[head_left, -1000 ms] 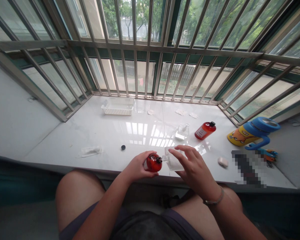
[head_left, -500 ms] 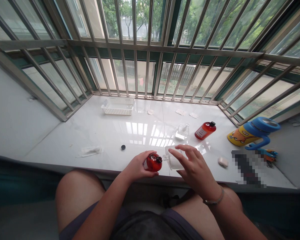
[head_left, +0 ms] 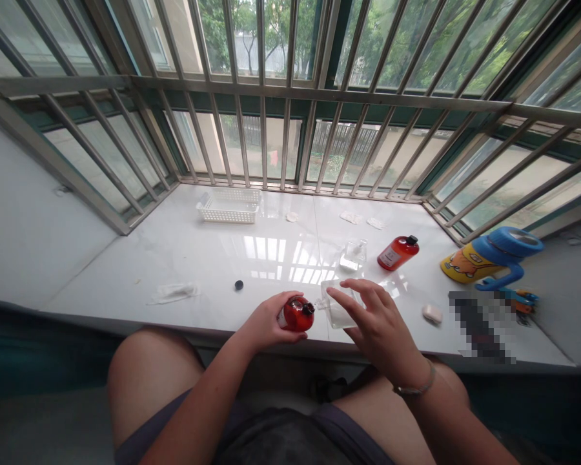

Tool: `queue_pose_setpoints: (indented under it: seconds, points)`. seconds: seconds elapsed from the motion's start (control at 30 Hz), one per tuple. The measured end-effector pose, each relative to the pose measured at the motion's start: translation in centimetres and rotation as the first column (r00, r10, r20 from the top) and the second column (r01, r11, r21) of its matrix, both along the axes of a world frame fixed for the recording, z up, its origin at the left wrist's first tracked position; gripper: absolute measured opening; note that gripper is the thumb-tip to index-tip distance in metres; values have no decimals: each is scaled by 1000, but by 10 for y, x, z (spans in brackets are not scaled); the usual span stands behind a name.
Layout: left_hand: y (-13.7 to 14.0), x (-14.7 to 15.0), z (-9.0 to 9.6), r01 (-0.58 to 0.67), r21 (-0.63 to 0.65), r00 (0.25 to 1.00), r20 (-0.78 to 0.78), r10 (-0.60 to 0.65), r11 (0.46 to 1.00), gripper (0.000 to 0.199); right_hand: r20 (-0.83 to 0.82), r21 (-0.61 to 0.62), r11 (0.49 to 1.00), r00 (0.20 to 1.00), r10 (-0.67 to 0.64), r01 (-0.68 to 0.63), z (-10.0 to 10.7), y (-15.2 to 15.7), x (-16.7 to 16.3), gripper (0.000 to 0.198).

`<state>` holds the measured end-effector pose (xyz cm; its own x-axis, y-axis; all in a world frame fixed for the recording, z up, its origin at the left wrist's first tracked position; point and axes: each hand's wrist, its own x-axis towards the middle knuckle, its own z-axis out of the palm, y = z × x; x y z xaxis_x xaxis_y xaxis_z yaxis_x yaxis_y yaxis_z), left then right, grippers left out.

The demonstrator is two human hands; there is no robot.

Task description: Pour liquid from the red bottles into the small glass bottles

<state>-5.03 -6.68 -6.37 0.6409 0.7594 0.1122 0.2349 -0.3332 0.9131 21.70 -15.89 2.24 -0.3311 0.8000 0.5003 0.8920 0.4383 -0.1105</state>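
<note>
A: Status on the hands?
B: Both loaded. Left hand point(head_left: 264, 324) is wrapped round the red bottle point(head_left: 297, 318). Right hand point(head_left: 380, 323) has the clear bottle point(head_left: 337, 311) between thumb and fingers; some fingers lifted, thumb mostly hidden, so can't judge how firm.
A: Axes?
B: Clear one lies roughly crosswise, base toward the right palm, neck pointing at the left hand. Red one leans, mouth up and toward the right hand.
A: So mouth to neck is what counts?
B: Yep, my read. Both ends sit in the gap between the hands, just beside each other. Touching or not, can't tell from here.
A: Which hand's nearer that gap?
B: Left. Its fingertips are close by the red mouth; right grips farther back, on the clear body.
A: Loose bits?
B: Black cap point(head_left: 239, 285), beyond the left hand and off its outer side. Spare red bottle point(head_left: 397, 253), beyond the right hand.
</note>
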Motion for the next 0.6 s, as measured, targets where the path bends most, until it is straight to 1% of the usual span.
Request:
queue_pose_setpoints:
  seconds: [0.4, 0.6]
  points:
    - [0, 0, 2, -5, -4, 1000, -2, 5, 1000, 86, 19, 16, 1000, 1000, -2, 1, -2, 0, 1, 81]
    - [0, 0, 2, 0, -3, 1000, -7, 0, 1000, 86, 20, 39, 999, 1000, 9, -10, -1, 2, 1, 78]
